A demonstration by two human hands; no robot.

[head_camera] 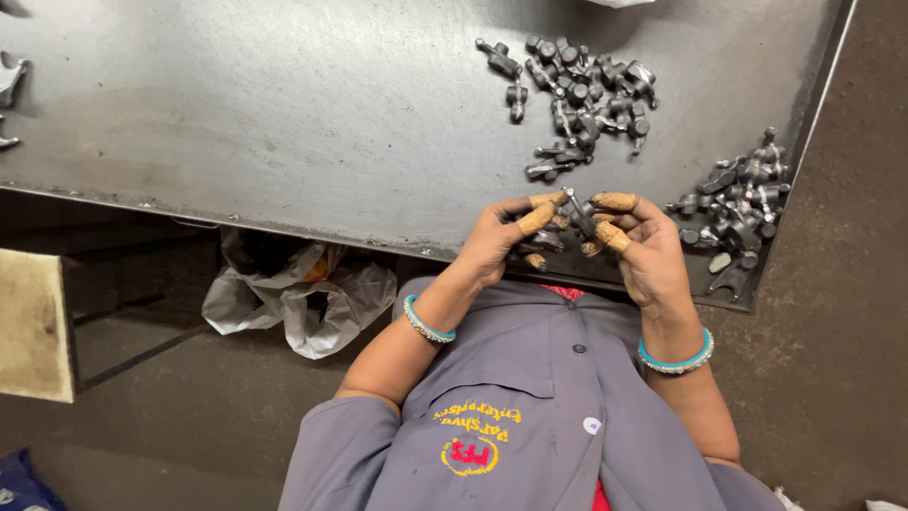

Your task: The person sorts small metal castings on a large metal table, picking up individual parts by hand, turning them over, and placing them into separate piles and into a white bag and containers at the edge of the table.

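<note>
My left hand (499, 244) and my right hand (651, 257) meet over the near edge of a grey metal table (284, 123). Together they pinch a small dark metal part (577, 214) between fingertips capped with tan finger covers. A few more small parts look tucked under my left fingers (546, 242). Each wrist carries a turquoise bangle, and I wear a grey work shirt.
A loose pile of similar metal parts (586, 104) lies on the table beyond my hands, and another pile (740, 194) sits by the right edge. Two parts (9, 80) show at the far left. A crumpled plastic bag (293, 293) lies under the table.
</note>
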